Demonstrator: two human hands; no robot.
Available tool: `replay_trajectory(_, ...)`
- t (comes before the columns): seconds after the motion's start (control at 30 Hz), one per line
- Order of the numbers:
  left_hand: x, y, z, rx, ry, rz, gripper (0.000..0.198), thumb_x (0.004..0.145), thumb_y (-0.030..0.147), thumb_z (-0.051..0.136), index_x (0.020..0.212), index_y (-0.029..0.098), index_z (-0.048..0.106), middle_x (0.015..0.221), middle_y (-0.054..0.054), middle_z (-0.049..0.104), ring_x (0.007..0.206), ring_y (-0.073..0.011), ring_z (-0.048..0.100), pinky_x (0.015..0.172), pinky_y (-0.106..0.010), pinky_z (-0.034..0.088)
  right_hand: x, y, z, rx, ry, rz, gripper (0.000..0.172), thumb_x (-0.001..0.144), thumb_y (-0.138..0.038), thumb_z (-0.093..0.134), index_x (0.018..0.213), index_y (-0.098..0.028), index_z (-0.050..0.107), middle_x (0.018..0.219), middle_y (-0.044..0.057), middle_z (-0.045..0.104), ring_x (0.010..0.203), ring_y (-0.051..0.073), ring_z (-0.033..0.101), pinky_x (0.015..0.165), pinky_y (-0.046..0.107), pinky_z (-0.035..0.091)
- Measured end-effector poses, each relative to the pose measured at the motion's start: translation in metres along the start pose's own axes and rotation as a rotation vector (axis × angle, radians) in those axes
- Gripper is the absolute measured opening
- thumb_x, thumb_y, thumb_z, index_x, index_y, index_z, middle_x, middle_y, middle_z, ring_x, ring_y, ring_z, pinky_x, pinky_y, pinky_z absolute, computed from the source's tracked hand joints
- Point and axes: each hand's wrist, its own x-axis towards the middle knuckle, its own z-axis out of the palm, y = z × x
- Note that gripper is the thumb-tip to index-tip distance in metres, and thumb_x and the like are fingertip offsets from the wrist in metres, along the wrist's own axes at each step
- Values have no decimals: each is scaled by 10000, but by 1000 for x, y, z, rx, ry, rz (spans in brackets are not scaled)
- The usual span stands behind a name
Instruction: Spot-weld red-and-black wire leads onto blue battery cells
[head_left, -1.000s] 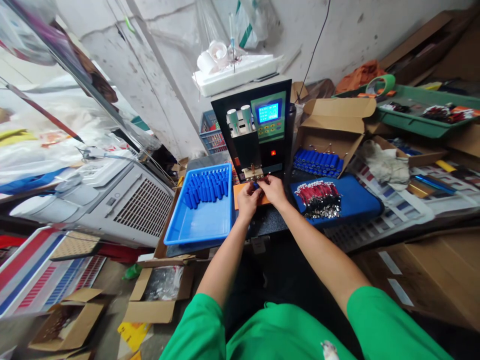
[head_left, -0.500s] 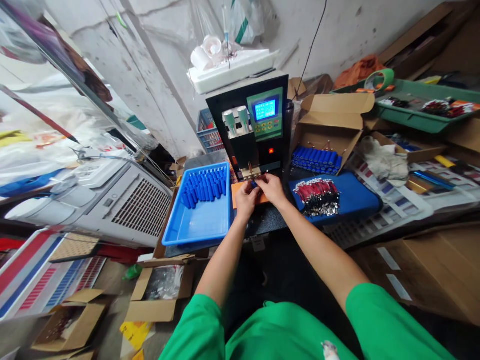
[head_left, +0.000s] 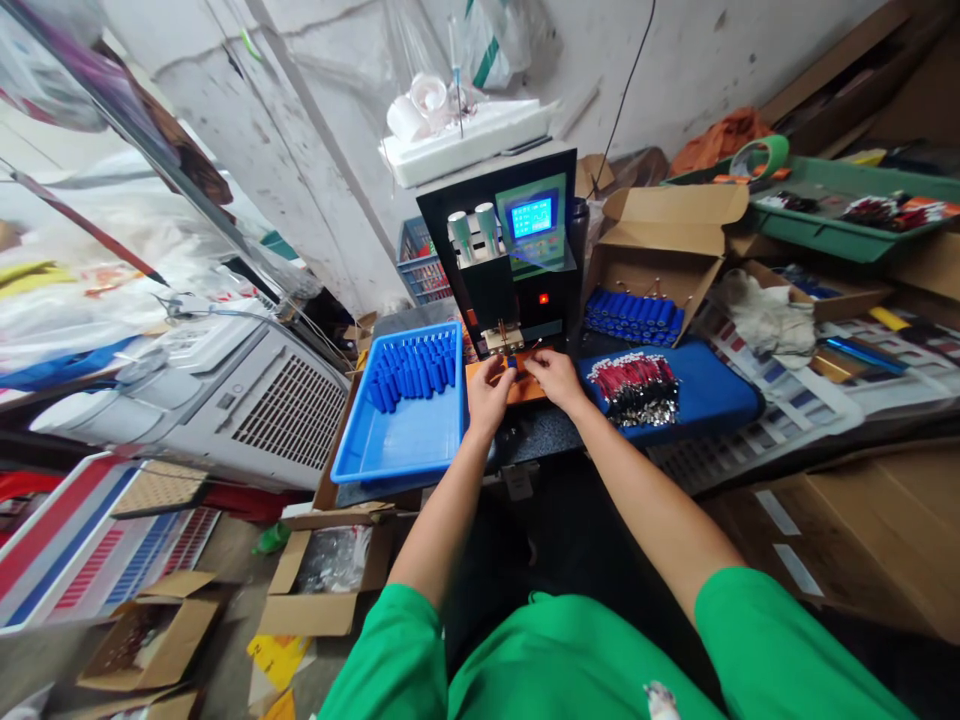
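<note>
My left hand (head_left: pixel 489 398) has thumb and fingers closed on a blue cell (head_left: pixel 512 362), which sits over the orange pad (head_left: pixel 528 391), just below the metal tips (head_left: pixel 502 341) of the machine (head_left: pixel 496 290). My right hand (head_left: pixel 555 380) is to the right of the cell, fingers bent; I cannot tell whether they grip anything. Caution: a loose left grip could let the cell roll or tilt, putting its end out of line with the tips. Fingertips lie near the tips; if the head can drop, advancing them too far could pinch or burn. A shaky right hand could shift any part set against the cell. On the right, leads (head_left: pixel 636 390) lie in a dense pile on the blue mat (head_left: pixel 720 388); hasty pulling could tangle them. On the left, the tray (head_left: pixel 397 446) holds cells (head_left: pixel 416 368) in a packed group; bumping its rim could topple some.
</note>
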Motion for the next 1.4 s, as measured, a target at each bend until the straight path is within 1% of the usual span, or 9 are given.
replay_trajectory(0.13,-18,7,-25,146,-14,1,304,872,425,651,970,149,728,988,-107,740,913,-218,694,857,-356,559,-1,0,-2,48,-20,41,333,743,-517,602,612,-215,547,524,1,500,535,157,473,539,286,368)
replay_trajectory(0.27,-34,7,-37,351,-61,60,222,849,330,673,984,167,740,965,-91,746,857,-202,687,818,-334,546,-1,1,-3,64,-20,34,359,753,-533,620,617,-209,549,522,8,509,511,152,464,517,283,371)
replay_trajectory(0.4,-32,5,-34,488,-106,99,133,870,260,625,896,175,723,894,-71,742,805,-184,675,773,-307,523,-1,3,-4,99,-32,51,388,734,-555,643,615,-201,538,529,5,510,491,132,445,474,263,350)
replay_trajectory(0.67,-26,7,-21,702,-197,194,153,942,226,501,837,183,604,819,-52,707,757,-181,637,729,-307,456,-2,-3,-10,263,-78,159,410,676,-559,707,643,-179,557,552,-8,509,468,92,415,440,229,307)
replay_trajectory(0.9,-23,4,-3,567,-157,115,133,984,257,445,903,195,530,851,-59,662,773,-182,618,737,-310,459,-6,-8,-16,183,-284,43,350,692,-491,715,741,-149,654,582,-7,553,515,107,448,489,241,343)
replay_trajectory(1.2,-24,3,4,398,-87,87,135,965,270,491,903,172,560,814,-36,627,724,-148,589,696,-275,470,-7,-9,-14,152,-243,-13,324,695,-466,707,724,-147,661,615,13,587,554,116,473,524,248,361)
replay_trajectory(1.27,-25,0,0,411,-59,163,105,939,245,511,905,170,576,856,-50,617,781,-160,604,728,-288,495,-7,-8,-14,199,-214,33,326,687,-472,716,707,-154,645,566,-5,548,503,103,440,490,243,337)
replay_trajectory(1.33,-24,-2,-5,475,-51,282,98,894,198,544,944,169,623,1005,-92,619,957,-197,621,855,-334,515,-7,-8,-15,274,-196,89,327,675,-472,725,693,-161,625,524,-24,509,455,91,405,455,238,308)
replay_trajectory(1.4,-20,-4,-9,550,-127,376,237,856,158,567,1071,182,664,1214,-128,588,1153,-238,585,993,-390,487,-7,-8,-16,341,-183,126,322,665,-462,734,681,-163,615,513,-27,499,432,82,389,432,233,285)
